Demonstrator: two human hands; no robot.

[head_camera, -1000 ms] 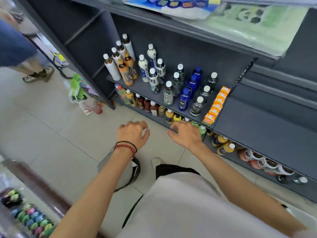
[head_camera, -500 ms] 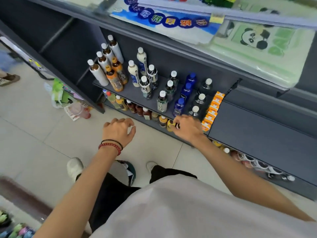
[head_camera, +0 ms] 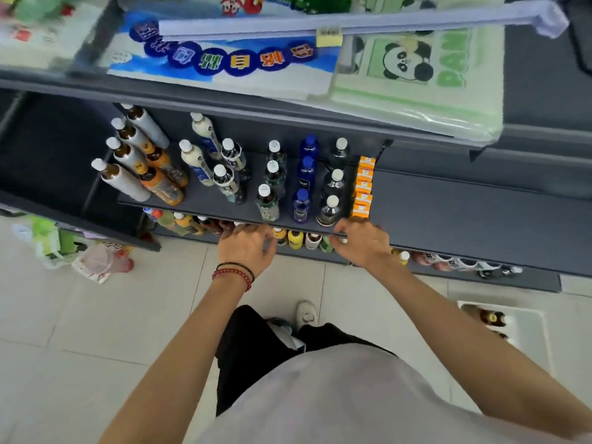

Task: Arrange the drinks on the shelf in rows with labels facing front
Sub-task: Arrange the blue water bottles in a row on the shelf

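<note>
Both hands are at the shelf (head_camera: pixel 208 200) front lip and hold no bottle. L hand (head_camera: pixel 246 251): fingers loosely curled, slightly apart, tips at the lip. R hand (head_camera: pixel 363 243): fingers bent over the lip, tips hidden, can't tell the grip. Drinks stand upright just behind the lip in front-to-back rows. Dark bottle (head_camera: pixel 328 211) is straight beyond the R fingers, green-label bottle (head_camera: pixel 267 205) beyond the L, blue bottle (head_camera: pixel 301 208) btwn.

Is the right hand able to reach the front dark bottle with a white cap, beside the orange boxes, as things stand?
Probably yes. The right hand is at the shelf edge directly before that dark bottle; nothing stands between them.
</note>
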